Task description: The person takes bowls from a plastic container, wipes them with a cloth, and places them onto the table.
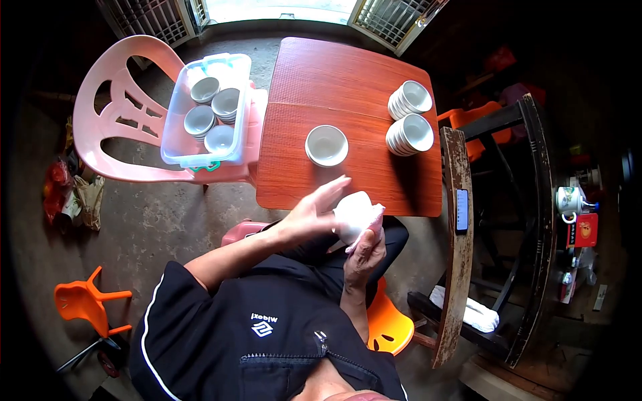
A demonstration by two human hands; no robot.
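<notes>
My left hand [314, 212] is beside a bright white cloth [360, 215], its fingers stretched out and slightly blurred. My right hand [365, 257] grips the bunched cloth from below. A rounded white shape shows at the cloth, too overexposed to tell whether it is a bowl. Just beyond my hands, a single white bowl [327, 146] stands upright on the red-brown table [321, 80]. Two tilted-looking stacks of bowls, a far stack [410, 99] and a nearer stack [410, 134], stand near the table's right edge.
A clear plastic box [173, 137] with several bowls rests on a pink chair [90, 127] left of the table. Right of the table is a worn wooden bench [455, 287] with a phone [462, 210] on it. Orange stools [87, 301] stand at lower left and beside my body.
</notes>
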